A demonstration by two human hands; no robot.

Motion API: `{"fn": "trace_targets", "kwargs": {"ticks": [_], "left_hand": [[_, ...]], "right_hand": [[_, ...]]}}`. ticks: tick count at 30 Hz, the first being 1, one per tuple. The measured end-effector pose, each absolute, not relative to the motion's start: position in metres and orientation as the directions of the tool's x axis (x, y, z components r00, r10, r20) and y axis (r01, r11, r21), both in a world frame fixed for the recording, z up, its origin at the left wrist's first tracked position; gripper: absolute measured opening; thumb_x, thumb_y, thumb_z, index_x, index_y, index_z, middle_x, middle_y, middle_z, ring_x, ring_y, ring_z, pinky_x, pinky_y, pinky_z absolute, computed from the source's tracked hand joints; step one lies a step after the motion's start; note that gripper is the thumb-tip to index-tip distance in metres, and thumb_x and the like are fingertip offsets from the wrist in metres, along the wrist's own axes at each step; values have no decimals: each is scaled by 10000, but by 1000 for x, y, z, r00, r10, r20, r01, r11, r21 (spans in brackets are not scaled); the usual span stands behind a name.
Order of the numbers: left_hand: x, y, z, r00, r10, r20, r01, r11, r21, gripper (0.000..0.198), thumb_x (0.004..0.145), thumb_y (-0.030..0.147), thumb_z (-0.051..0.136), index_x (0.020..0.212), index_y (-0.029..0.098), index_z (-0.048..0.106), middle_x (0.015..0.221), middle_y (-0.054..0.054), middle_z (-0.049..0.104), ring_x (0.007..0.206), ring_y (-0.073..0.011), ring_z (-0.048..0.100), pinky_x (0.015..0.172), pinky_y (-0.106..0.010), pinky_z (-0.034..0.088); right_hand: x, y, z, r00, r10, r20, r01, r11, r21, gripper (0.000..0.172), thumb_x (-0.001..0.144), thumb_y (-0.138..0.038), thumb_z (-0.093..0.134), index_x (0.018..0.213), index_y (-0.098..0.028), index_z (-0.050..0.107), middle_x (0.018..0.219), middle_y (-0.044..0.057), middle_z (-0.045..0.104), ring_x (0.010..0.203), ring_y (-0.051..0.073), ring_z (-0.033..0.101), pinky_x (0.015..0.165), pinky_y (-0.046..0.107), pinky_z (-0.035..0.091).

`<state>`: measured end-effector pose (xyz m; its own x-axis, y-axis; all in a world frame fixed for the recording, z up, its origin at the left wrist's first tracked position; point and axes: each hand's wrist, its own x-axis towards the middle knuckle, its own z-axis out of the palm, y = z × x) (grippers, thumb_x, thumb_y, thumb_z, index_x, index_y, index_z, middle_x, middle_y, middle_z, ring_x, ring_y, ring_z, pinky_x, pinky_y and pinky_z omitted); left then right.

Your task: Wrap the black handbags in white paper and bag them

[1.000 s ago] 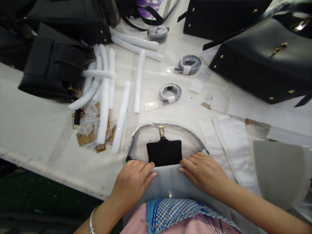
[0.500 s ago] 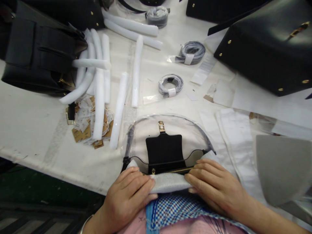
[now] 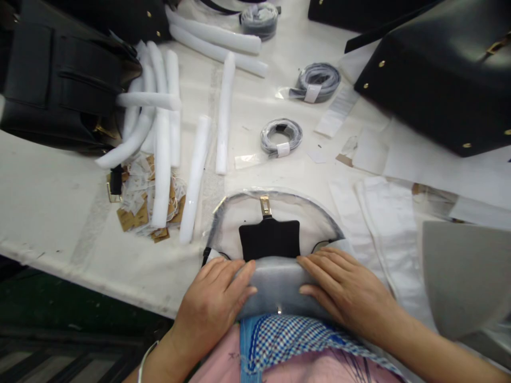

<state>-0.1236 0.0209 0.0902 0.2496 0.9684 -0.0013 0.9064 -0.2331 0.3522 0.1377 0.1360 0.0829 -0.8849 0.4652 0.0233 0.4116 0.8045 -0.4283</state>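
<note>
A black handbag (image 3: 269, 240) lies at the table's front edge, its flap with a gold clasp (image 3: 265, 206) turned up and away from me. Its plastic-wrapped handle (image 3: 275, 192) arches behind the flap. A thin, translucent white foam sheet (image 3: 277, 279) covers the near side of the bag up to the flap's base. My left hand (image 3: 213, 298) grips the left part of this sheet, fingers on top and thumb lower down. On the other side, my right hand (image 3: 347, 287) holds the sheet and bag the same way. The bag's opening is hidden beneath the sheet.
White foam tubes (image 3: 162, 170) lie at the left over a heap of brown tags (image 3: 133, 218). Coiled wrapped straps (image 3: 281, 137) sit mid-table. Larger black bags (image 3: 431, 90) stand at the back right and left. White cloth (image 3: 393, 223) and a grey panel (image 3: 459, 276) are at right.
The foam sheet, earlier a folded roll below the zipper, now spreads flat up over the bag's opening. Both hands have moved slightly with it, and the gold zipper is now covered.
</note>
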Motion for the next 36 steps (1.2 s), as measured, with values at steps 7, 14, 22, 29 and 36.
{"fn": "trace_targets", "kwargs": {"ticks": [7, 14, 22, 29, 36], "left_hand": [[-124, 32, 103, 252, 968, 2, 897, -234, 375, 310, 941, 430, 544, 1036, 160, 662, 1114, -93, 701, 1005, -249, 627, 928, -431, 494], [-125, 28, 102, 352, 934, 52, 839, -340, 425, 321, 935, 299, 582, 1213, 140, 612, 999, -76, 717, 911, -202, 642, 869, -368, 521], [-122, 37, 97, 259, 948, -184, 888, -159, 431, 299, 950, 457, 497, 929, 194, 637, 803, -46, 668, 787, -235, 609, 728, -401, 485], [-124, 40, 80, 292, 936, -194, 907, -207, 366, 310, 972, 454, 460, 959, 196, 631, 759, -30, 639, 734, -209, 596, 693, -364, 439], [-114, 36, 89, 248, 960, -131, 913, -187, 364, 193, 977, 283, 484, 1090, 201, 618, 1035, -64, 666, 919, -211, 605, 804, -370, 461]], "right_hand": [[129, 142, 99, -917, 399, 15, 348, 817, -460, 318, 995, -367, 479, 1106, -108, 626, 880, 113, 704, 809, 236, 652, 779, 401, 539], [140, 136, 99, -895, 412, 171, 291, 829, -478, 279, 957, -341, 581, 1138, -132, 618, 958, 82, 733, 891, 209, 669, 906, 390, 531], [128, 142, 91, -901, 418, -113, 415, 758, -503, 235, 986, -320, 492, 1004, -140, 642, 825, 78, 682, 755, 218, 607, 734, 370, 467], [124, 145, 73, -881, 441, -172, 465, 736, -492, 201, 977, -309, 532, 1074, -155, 619, 831, 56, 658, 766, 201, 579, 730, 344, 387], [122, 140, 80, -877, 443, -188, 475, 735, -484, 235, 990, -383, 501, 935, -189, 622, 863, 58, 635, 795, 214, 556, 721, 345, 370]]}}
